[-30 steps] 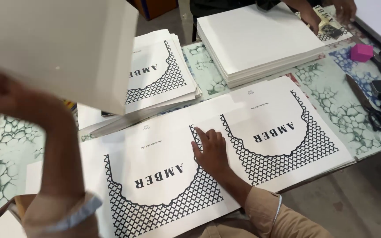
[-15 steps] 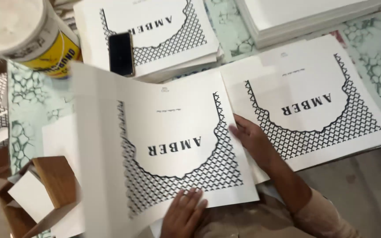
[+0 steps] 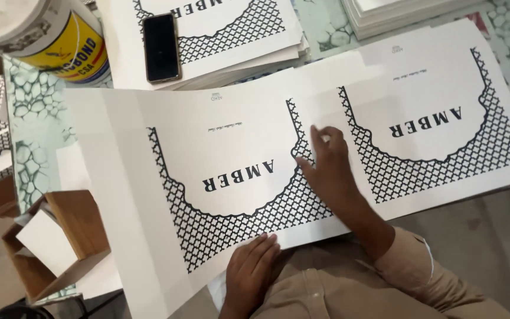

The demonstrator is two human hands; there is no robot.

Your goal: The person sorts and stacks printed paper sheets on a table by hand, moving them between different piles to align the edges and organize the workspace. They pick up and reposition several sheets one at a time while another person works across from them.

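white printed sheet (image 3: 225, 177) under both hands

Bright, even overhead light, soft and diffuse. White printed sheets (image 3: 231, 153) read near blown-out but pattern stays crisp. Faint shadow under right hand (image 3: 329, 171). Slight motion blur at fingertips. White tub (image 3: 36, 29) at worktop's far left corner soft, overexposed.

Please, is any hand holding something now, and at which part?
Nothing is gripped. The left hand rests at the near edge of the printed sheet; the right hand lies flat on its right side.
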